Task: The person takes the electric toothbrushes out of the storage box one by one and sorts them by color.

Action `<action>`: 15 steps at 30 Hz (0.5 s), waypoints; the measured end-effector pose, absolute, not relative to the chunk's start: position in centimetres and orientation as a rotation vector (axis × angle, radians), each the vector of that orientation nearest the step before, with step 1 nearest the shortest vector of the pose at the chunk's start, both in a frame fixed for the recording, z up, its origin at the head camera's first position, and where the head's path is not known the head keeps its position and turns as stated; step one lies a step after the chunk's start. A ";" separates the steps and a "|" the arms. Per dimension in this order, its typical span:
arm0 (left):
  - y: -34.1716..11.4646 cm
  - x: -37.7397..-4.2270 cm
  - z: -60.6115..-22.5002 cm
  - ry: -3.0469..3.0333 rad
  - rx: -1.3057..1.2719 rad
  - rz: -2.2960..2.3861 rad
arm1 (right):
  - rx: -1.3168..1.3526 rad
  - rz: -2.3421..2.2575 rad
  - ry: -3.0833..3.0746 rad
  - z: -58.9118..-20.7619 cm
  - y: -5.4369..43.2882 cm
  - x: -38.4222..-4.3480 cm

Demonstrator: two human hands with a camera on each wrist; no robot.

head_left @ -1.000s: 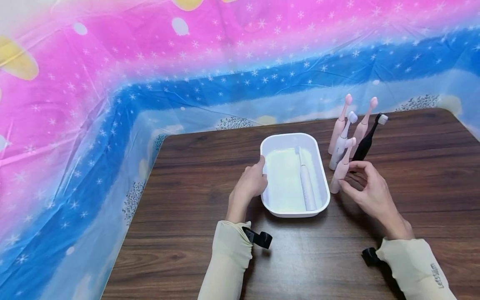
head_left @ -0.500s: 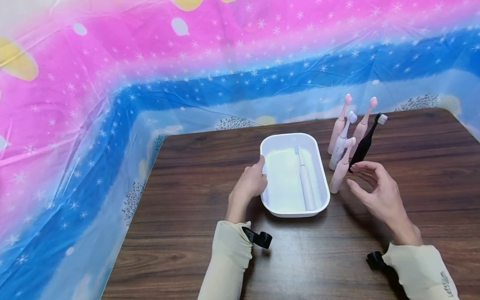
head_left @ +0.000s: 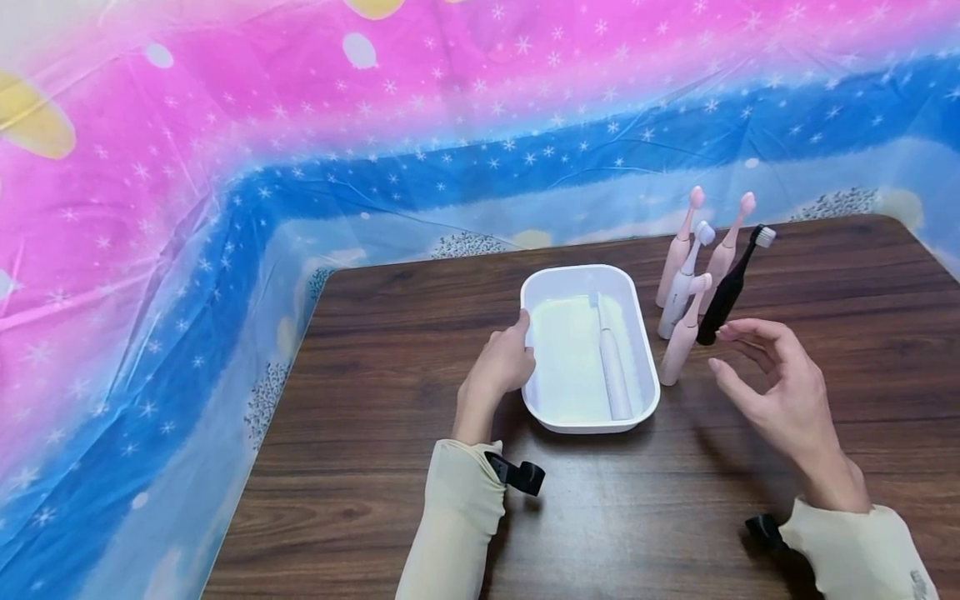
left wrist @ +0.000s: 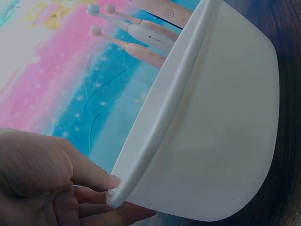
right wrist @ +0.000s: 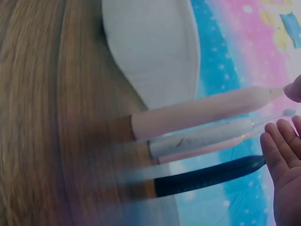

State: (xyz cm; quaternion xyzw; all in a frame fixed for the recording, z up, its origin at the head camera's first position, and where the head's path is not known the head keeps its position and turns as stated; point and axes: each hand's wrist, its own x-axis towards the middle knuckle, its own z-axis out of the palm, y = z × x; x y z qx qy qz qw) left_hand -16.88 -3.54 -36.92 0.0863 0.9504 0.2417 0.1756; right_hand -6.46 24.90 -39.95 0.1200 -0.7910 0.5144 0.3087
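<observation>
My left hand [head_left: 498, 362] pinches the left rim of a white plastic tub [head_left: 558, 427]; in the left wrist view the thumb lies on the rim [left wrist: 155, 136] and the fingers are beneath it. Inside lies a white electric toothbrush [head_left: 615, 375], head toward the far end. Just right of the tub, a pink electric toothbrush [head_left: 678, 354] stands upright. My right hand [head_left: 783, 392] is right of it, thumb and fingers apart, holding nothing. Behind stand a white toothbrush [head_left: 677, 302], a black toothbrush [head_left: 723, 304] and two more pink ones, the left one [head_left: 672, 271] farthest back.
The brown wooden table [head_left: 360, 417] ends in a far edge beside a pink and blue patterned cloth [head_left: 450, 192]. Bare wood lies left of the tub. The upright toothbrushes stand close together.
My right hand has let go of the front pink toothbrush and drawn away to the right, leaving it upright. The left hand and tub have stayed put.
</observation>
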 end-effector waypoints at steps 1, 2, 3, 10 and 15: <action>-3.5 -16.9 -36.9 2.693 0.244 0.684 | 0.327 1.366 -2.079 -39.6 24.6 -6.3; -3.5 -16.8 -36.9 2.693 0.244 0.685 | 0.337 1.359 -2.068 -39.2 24.3 -6.1; -3.5 -16.8 -36.9 2.693 0.244 0.685 | 0.345 1.354 -2.057 -38.9 24.0 -5.9; -3.5 -16.8 -36.8 2.689 0.232 0.677 | 0.399 1.340 -2.031 -37.2 22.2 -4.9; -3.5 -16.8 -36.8 2.683 0.222 0.678 | 0.400 1.288 -2.059 -37.7 21.9 -5.2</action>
